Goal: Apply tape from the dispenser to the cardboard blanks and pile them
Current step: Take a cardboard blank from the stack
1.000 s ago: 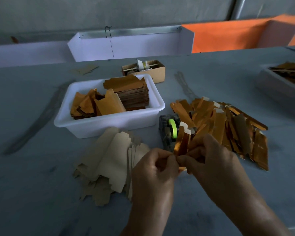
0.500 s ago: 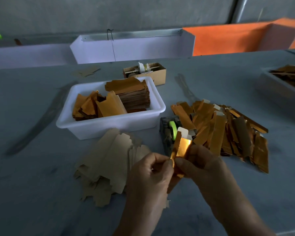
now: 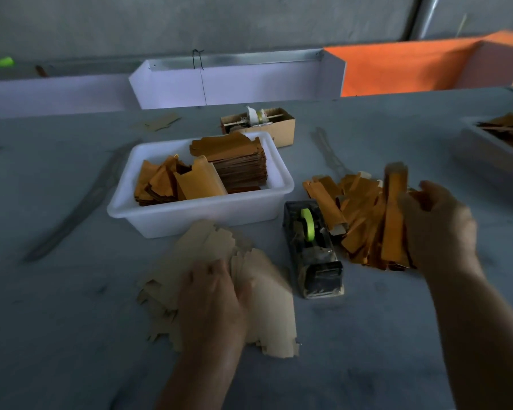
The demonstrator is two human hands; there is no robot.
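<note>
A: Looking at the left hand [image 3: 212, 294] first?

B: Yes. Lying flat on the pale blanks [image 3: 219, 291], fingers fairly straight and pressing down on top. Not curling round anything, as far as can be seen. A bit blurry, though.

A: And the right hand [image 3: 436, 229]?

B: Holding a long gold piece [image 3: 393, 214], thumb and fingers curling round its far side. Standing almost straight up and down over the gold pile [image 3: 359, 220]. Hard to tell whether touching the pile or just above it.

A: Finding the tape dispenser [image 3: 311, 247] where?

B: Sitting between the two hands, on the grey table [image 3: 57, 335]. Dark and scuffed, with a green roll [image 3: 307, 223] in the middle. Nearly touching the gold pile on its right side. Not being touched by either hand.

A: Seeing more card anywhere?

B: Lying in the white tub [image 3: 190, 214] behind the pale blanks. Stacking up neatly in the back corner, lying loose at the left.

A: Anything further back?

B: A small brown box [image 3: 282, 128] just behind the tub. Another tray [image 3: 480, 152] with card far off to the right.
</note>
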